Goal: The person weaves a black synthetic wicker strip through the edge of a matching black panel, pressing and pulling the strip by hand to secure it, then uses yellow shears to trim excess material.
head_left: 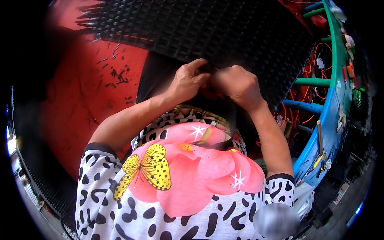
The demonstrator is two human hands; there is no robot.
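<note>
Left hand [188,81], right hand [242,86] curled by black woven panel [192,30]; hold unclear from here. Dark scraps [119,76] leftward, green-blue frame [338,66] rightward.

- No words, numbers, brands or signs can be read.
- Small white piece [320,63] among red cords [322,47], just right of the black woven panel [192,30]: any print too small to tell.

I observe a black woven lattice panel [192,28]: plastic-looking, rough, faintly glossy. The flat red surface [76,96] reads smooth, matt. The white black-spotted shirt [180,200] is matt cloth; the long blue-and-green frame [333,100], glossy, paint-like; the thin brown stick [320,138], wood.
</note>
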